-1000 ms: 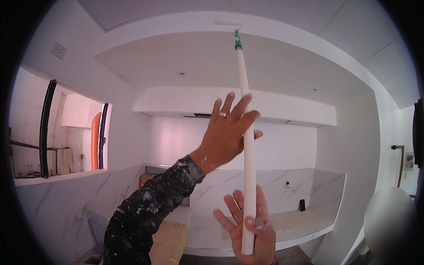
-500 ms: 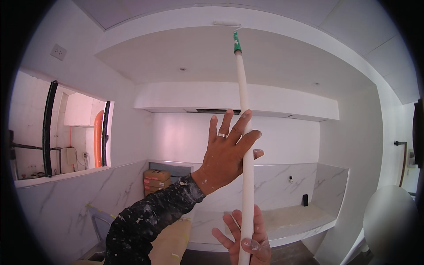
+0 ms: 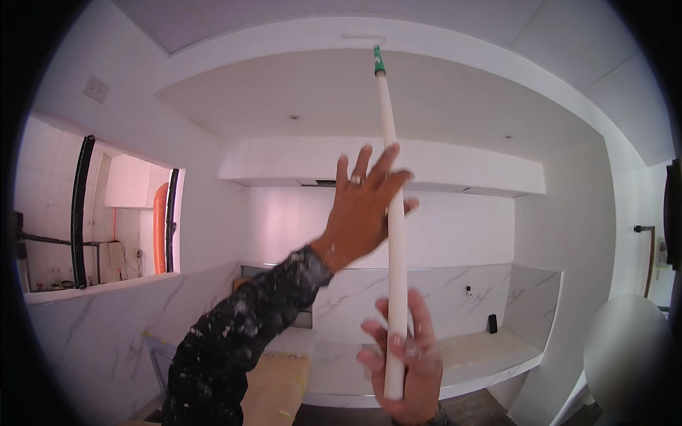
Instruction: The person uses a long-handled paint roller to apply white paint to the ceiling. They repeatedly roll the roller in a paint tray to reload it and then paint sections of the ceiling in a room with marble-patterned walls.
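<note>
A long-handled paint roller (image 3: 397,263) stands nearly upright before me, its pale pole rising to a green grip (image 3: 379,61). The white roller head (image 3: 364,36) meets the face of the white ceiling beam. My left hand (image 3: 361,206), a ring on one finger, steadies the middle of the pole between thumb and palm, its other fingers stretched out. Lower down, my right hand (image 3: 412,369) holds the pole close to its bottom end, the thumb across the front and several fingers loose. A black, paint-spattered sleeve (image 3: 241,334) covers my left arm.
A marbled ledge (image 3: 490,349) with a small black object (image 3: 492,324) runs along the back wall. At left, a wall opening (image 3: 121,213) shows an orange pipe (image 3: 160,227). A tan-covered surface (image 3: 273,387) lies below my left arm. A blurred pale rounded shape (image 3: 627,355) is at right.
Both hands and the pole have moved upward, bringing the pole's bottom end into view. The roller head sits slightly higher on the beam. My left forearm now hides most of the stacked boxes.
</note>
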